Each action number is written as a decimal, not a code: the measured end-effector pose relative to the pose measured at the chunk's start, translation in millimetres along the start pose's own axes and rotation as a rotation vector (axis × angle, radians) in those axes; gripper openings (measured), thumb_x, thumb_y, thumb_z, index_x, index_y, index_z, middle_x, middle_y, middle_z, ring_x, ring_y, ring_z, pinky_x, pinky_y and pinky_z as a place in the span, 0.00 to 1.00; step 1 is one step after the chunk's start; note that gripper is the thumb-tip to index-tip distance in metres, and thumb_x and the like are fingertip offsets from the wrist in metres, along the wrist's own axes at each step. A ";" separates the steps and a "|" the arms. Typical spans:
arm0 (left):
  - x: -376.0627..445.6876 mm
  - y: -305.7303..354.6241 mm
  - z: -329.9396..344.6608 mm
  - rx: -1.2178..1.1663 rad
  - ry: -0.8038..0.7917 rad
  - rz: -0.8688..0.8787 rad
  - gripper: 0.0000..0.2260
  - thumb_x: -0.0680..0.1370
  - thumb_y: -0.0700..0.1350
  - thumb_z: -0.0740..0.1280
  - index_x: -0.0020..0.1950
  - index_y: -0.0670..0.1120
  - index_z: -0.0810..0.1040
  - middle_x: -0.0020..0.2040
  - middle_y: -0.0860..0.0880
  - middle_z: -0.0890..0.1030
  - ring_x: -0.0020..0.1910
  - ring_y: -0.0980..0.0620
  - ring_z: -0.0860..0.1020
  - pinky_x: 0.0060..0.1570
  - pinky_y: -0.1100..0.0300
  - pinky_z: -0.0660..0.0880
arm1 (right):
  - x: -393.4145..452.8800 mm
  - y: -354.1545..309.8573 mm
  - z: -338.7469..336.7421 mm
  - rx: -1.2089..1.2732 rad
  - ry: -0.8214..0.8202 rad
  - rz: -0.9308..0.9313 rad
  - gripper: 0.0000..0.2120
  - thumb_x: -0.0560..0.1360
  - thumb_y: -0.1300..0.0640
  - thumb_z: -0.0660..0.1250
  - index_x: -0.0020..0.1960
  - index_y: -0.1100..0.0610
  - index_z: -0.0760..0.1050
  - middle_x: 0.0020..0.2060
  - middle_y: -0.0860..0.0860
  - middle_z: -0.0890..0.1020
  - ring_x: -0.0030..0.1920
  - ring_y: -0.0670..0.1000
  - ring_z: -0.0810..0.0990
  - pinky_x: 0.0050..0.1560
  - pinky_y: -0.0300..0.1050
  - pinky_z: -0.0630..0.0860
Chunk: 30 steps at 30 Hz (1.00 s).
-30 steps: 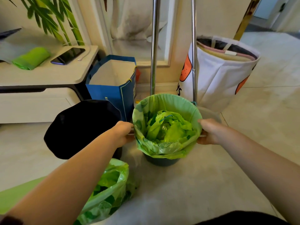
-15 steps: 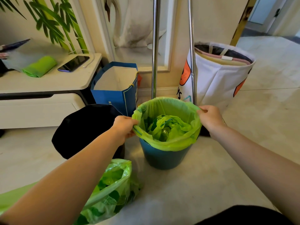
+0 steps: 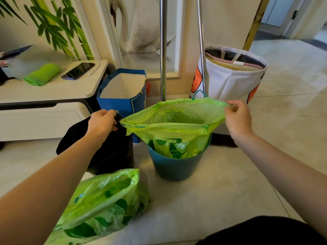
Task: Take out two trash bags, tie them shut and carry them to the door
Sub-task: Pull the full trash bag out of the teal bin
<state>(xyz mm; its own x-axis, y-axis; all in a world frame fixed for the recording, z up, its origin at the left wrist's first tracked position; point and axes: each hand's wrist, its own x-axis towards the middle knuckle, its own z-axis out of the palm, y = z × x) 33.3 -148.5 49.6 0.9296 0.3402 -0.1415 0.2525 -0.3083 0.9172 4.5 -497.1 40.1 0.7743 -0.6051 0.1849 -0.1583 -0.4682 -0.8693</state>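
1. Over the teal bin [image 3: 174,167]: the bag's rim was folded over the bin lip a second ago; now it's off and stretched wide.
2. Left hand [image 3: 101,122] and right hand [image 3: 238,118] each have a clenched grip pinching one end of the green bag [image 3: 169,128]; its lower half sits in the bin.
3. Looks like the second bag: the other green bag [image 3: 99,207] lies untied on the floor, near-left.
4. Lift path: two metal poles [image 3: 163,50] just behind, black bag [image 3: 106,151] left, open floor right.
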 end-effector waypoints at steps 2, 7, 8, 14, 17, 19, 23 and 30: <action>4.9 -0.2 4.0 0.019 -0.015 -0.017 0.11 0.77 0.49 0.60 0.51 0.43 0.75 0.48 0.43 0.80 0.41 0.46 0.79 0.49 0.50 0.77 | -4.7 2.0 -3.3 0.028 -0.114 0.256 0.22 0.74 0.49 0.66 0.64 0.58 0.68 0.57 0.55 0.76 0.55 0.59 0.78 0.49 0.53 0.78; 10.2 11.1 36.5 0.060 -0.178 -0.031 0.17 0.79 0.54 0.61 0.57 0.42 0.76 0.51 0.45 0.78 0.44 0.50 0.78 0.42 0.55 0.78 | -27.0 -7.3 -16.6 0.089 -0.589 0.764 0.28 0.67 0.32 0.65 0.56 0.50 0.68 0.52 0.58 0.76 0.42 0.59 0.81 0.43 0.50 0.79; 12.4 15.0 42.7 0.088 -0.216 -0.030 0.17 0.79 0.54 0.62 0.57 0.42 0.77 0.48 0.45 0.78 0.41 0.50 0.78 0.38 0.57 0.76 | -28.9 -6.9 -17.0 0.077 -0.649 0.777 0.28 0.67 0.32 0.66 0.55 0.52 0.69 0.51 0.59 0.77 0.41 0.59 0.81 0.41 0.49 0.79; 42.7 40.8 68.0 0.293 -0.219 0.140 0.13 0.75 0.50 0.69 0.54 0.43 0.77 0.55 0.42 0.80 0.51 0.42 0.81 0.57 0.47 0.77 | -32.1 -8.0 -6.2 0.099 -0.693 0.589 0.07 0.75 0.54 0.66 0.49 0.57 0.72 0.46 0.59 0.79 0.34 0.55 0.79 0.36 0.46 0.79; 52.6 48.1 84.2 0.476 -0.304 0.158 0.21 0.75 0.52 0.69 0.63 0.42 0.72 0.58 0.42 0.76 0.56 0.40 0.79 0.54 0.51 0.75 | -31.8 -6.5 -2.1 0.132 -0.746 0.590 0.03 0.77 0.61 0.64 0.44 0.56 0.72 0.41 0.58 0.79 0.33 0.55 0.80 0.36 0.48 0.81; 56.1 47.4 95.8 0.600 -0.352 0.206 0.27 0.75 0.55 0.69 0.67 0.41 0.70 0.64 0.41 0.74 0.61 0.40 0.75 0.51 0.53 0.72 | -33.8 -3.4 0.4 0.169 -0.810 0.606 0.03 0.76 0.63 0.65 0.49 0.56 0.73 0.46 0.58 0.80 0.36 0.57 0.82 0.37 0.51 0.82; 55.4 44.6 114.2 0.655 -0.445 0.270 0.31 0.72 0.58 0.72 0.69 0.41 0.71 0.66 0.44 0.74 0.64 0.44 0.73 0.59 0.53 0.70 | -32.9 -0.7 7.6 0.312 -0.777 0.450 0.14 0.74 0.71 0.64 0.49 0.53 0.75 0.50 0.56 0.82 0.45 0.55 0.83 0.40 0.51 0.83; 52.0 67.9 108.1 0.482 -0.220 0.336 0.12 0.81 0.43 0.60 0.59 0.39 0.78 0.50 0.43 0.78 0.45 0.45 0.77 0.44 0.54 0.75 | -14.3 -21.8 5.5 0.311 -0.435 0.240 0.10 0.72 0.69 0.62 0.42 0.56 0.77 0.45 0.62 0.82 0.47 0.62 0.82 0.52 0.62 0.80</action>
<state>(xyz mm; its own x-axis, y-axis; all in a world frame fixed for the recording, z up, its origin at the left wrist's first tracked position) 127.7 -247.8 64.3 0.9998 -0.0200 0.0051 -0.0184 -0.7503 0.6609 0.2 -474.6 53.9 0.9297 -0.3201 -0.1820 -0.2242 -0.1001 -0.9694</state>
